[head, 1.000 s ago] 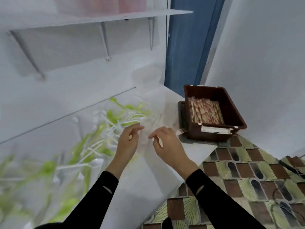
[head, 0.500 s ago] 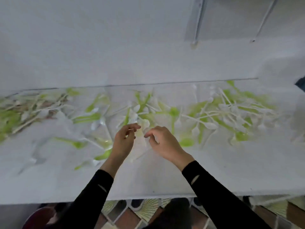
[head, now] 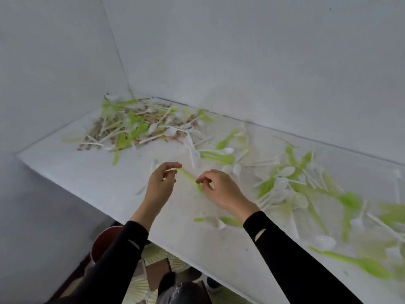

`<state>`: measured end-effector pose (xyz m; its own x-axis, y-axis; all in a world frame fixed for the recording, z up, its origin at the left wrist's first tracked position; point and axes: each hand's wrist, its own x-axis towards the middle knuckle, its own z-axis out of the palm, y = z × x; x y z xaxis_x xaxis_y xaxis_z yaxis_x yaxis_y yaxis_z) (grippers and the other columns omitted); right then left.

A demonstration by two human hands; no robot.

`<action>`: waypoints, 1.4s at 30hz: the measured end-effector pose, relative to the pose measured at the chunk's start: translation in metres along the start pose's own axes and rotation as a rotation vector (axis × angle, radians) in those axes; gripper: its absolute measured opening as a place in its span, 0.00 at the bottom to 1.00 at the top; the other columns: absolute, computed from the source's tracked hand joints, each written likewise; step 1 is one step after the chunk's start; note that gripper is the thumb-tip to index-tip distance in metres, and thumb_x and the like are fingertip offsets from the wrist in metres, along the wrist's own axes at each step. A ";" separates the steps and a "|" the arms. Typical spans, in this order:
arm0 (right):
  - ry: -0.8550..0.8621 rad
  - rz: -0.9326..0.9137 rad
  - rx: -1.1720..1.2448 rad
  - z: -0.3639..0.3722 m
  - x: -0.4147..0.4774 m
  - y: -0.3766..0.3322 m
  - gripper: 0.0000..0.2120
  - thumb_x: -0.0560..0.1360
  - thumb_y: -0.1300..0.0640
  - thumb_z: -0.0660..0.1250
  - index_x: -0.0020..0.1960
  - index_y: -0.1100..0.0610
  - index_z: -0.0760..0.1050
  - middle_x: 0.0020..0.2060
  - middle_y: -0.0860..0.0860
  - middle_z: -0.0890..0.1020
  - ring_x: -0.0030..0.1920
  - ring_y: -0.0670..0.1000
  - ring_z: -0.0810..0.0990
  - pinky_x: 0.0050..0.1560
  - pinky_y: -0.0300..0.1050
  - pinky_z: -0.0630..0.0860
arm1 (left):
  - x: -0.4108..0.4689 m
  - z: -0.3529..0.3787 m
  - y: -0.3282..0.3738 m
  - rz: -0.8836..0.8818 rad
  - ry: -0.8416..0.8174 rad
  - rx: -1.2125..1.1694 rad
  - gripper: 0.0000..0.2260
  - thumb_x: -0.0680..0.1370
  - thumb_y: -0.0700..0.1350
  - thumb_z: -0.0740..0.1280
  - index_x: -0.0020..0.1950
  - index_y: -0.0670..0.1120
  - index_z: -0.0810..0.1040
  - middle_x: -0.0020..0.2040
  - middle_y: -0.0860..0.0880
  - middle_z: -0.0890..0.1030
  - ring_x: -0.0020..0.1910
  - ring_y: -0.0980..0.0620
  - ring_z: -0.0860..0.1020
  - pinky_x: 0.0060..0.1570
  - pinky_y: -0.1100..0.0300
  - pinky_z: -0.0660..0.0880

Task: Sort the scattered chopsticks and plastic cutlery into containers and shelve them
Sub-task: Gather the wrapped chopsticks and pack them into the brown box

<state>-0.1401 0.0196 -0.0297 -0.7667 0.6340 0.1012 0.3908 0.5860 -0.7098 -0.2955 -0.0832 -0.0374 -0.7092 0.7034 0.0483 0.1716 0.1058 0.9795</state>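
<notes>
Green and white plastic cutlery [head: 293, 187] lies scattered over the right half of the white table [head: 92, 174]. A denser pile of chopsticks mixed with cutlery [head: 135, 126] sits in the far left corner. My left hand [head: 161, 185] and my right hand [head: 221, 190] hover close together over the table's middle, fingers curled, thumb and forefinger nearly meeting on each. One green utensil [head: 189, 178] runs between the two sets of fingertips. Whether either hand pinches it or it lies on the table beneath them is unclear.
White walls meet in a corner behind the chopstick pile. The table's front edge runs diagonally from left to lower right. Below it are a dark red round object [head: 105, 240] and a patterned floor [head: 153, 257].
The view swung left, from the brown crate of chopsticks at the table's right end, along the cutlery, to the corner pile. Both hands kept the same curled pose, close together.
</notes>
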 end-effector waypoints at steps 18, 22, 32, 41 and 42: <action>-0.048 0.169 -0.123 0.121 0.259 -0.063 0.14 0.79 0.56 0.60 0.63 0.48 0.73 0.50 0.46 0.78 0.51 0.48 0.75 0.47 0.44 0.72 | 0.253 -0.191 -0.034 -0.078 -0.162 0.188 0.12 0.82 0.37 0.56 0.53 0.49 0.78 0.54 0.53 0.81 0.49 0.54 0.81 0.43 0.66 0.75; 0.025 0.183 -0.147 0.125 0.300 -0.055 0.14 0.79 0.57 0.60 0.63 0.49 0.75 0.50 0.48 0.79 0.52 0.50 0.77 0.46 0.46 0.75 | 0.310 -0.194 -0.042 -0.073 -0.261 0.259 0.13 0.83 0.37 0.56 0.51 0.50 0.78 0.54 0.55 0.80 0.49 0.57 0.80 0.41 0.70 0.73; 0.248 0.137 -0.213 0.098 0.402 -0.015 0.16 0.80 0.62 0.59 0.67 0.58 0.72 0.46 0.52 0.76 0.47 0.52 0.74 0.44 0.43 0.70 | 0.457 -0.164 -0.058 0.110 -0.152 0.385 0.03 0.81 0.42 0.65 0.53 0.48 0.77 0.46 0.51 0.80 0.42 0.54 0.78 0.37 0.70 0.70; -0.033 0.258 -0.270 0.081 0.495 0.046 0.29 0.74 0.74 0.55 0.70 0.56 0.70 0.71 0.53 0.70 0.72 0.53 0.66 0.68 0.46 0.67 | 0.591 -0.169 -0.087 0.076 -0.249 0.797 0.22 0.74 0.29 0.60 0.66 0.43 0.75 0.65 0.42 0.77 0.66 0.42 0.73 0.66 0.52 0.68; -0.055 0.259 -0.272 0.082 0.503 0.048 0.29 0.74 0.74 0.55 0.72 0.55 0.69 0.72 0.53 0.68 0.73 0.53 0.65 0.70 0.45 0.65 | 0.594 -0.168 -0.096 0.065 -0.288 0.855 0.26 0.73 0.28 0.60 0.70 0.42 0.71 0.69 0.41 0.73 0.70 0.41 0.69 0.69 0.52 0.64</action>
<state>-0.5489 0.3248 -0.0699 -0.6477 0.7553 -0.1000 0.6907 0.5269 -0.4953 -0.8485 0.2062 -0.0696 -0.5015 0.8627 -0.0650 0.7362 0.4650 0.4917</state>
